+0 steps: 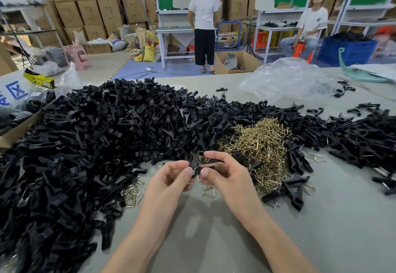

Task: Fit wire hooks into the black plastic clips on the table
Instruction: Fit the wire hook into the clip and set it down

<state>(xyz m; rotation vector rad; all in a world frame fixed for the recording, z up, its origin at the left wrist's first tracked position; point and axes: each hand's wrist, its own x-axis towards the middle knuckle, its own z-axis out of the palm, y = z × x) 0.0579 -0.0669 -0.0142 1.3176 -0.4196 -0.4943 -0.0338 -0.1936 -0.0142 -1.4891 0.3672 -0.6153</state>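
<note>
The left hand (pixel 170 179) and right hand (pixel 228 176) both pinch one black plastic clip (pixel 196 166) between thumbs and forefingers. Brass wire hooks (pixel 259 144) lie heaped just beyond the right hand, and the black clip heap (pixel 92 135) sprawls left of the left hand on the tabletop (pixel 321 229).

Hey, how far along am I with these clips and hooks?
Early on, it seems. Done: a few fitted clips lie right of the hands, wire showing. In hand: the left hand and right hand pinch one clip; whether a hook is in it I cannot tell. Left: a huge clip pile and the hook pile.
</note>
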